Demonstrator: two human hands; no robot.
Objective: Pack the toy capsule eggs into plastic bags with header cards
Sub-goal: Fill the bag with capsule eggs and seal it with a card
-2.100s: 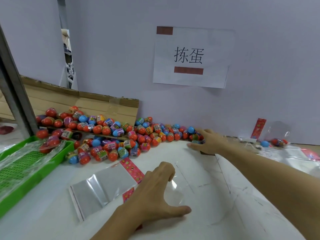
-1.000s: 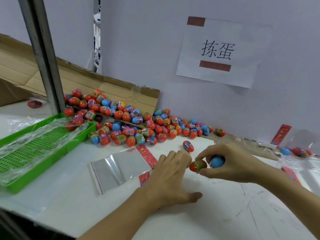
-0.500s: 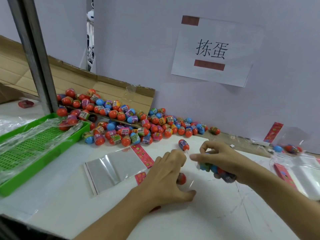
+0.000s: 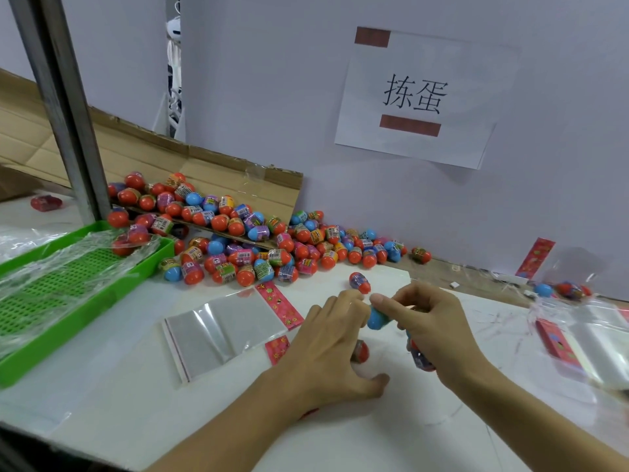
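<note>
Since half a second ago your right hand has brought its blue egg up against your left hand, whose curled fingers pin the bag mouth with a red egg under them; hold that mouth wide, feed blunt end first.

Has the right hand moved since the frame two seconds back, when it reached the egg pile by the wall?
Yes. The right hand has come back from the egg pile toward the person, gripping eggs beside the left hand.

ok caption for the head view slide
Right hand feeds a blue capsule egg toward the left hand.
</note>
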